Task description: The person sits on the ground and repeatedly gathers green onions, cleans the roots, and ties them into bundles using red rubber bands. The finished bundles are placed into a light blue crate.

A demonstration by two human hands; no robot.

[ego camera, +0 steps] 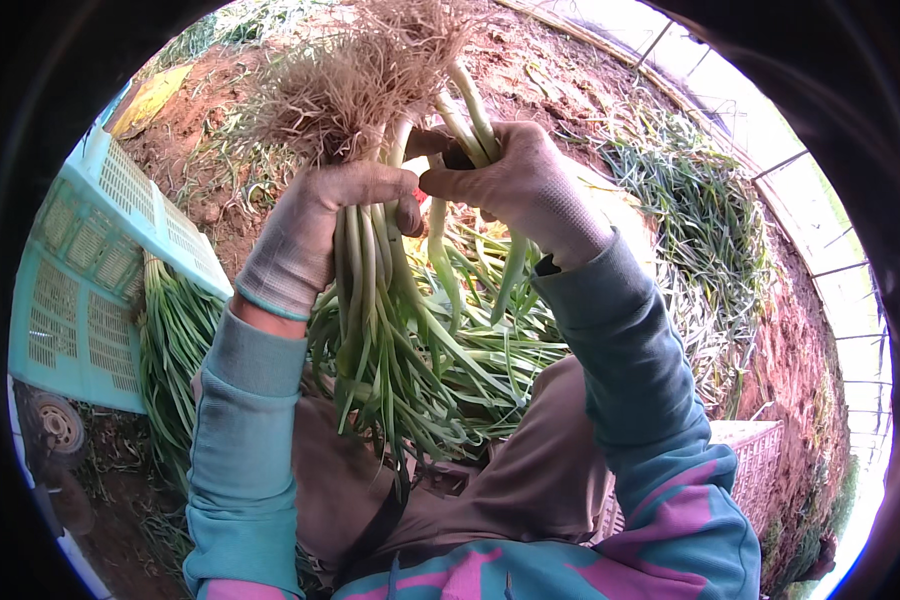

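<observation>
My left hand (307,225), in a pale knit work glove, grips a bundle of green onions (364,259) around their white stems. Their tangled, dry-looking roots (337,101) point up and away from me, while the green leaves hang down over my lap. My right hand (529,180), gloved too, holds a couple of separate green onion stalks (465,116), roots also upward. The two thumbs nearly meet between the stems. Below and behind the hands lie more loose green onion leaves (495,349), partly hidden by the bundle and my knees.
On the left, a turquoise plastic crate (82,322) stands with bunched green onions (172,337) at its side. Below it is a small wheel (60,424). A pinkish slatted crate (754,457) is beside my right arm. Heaped leaves (709,217) cover soil at right.
</observation>
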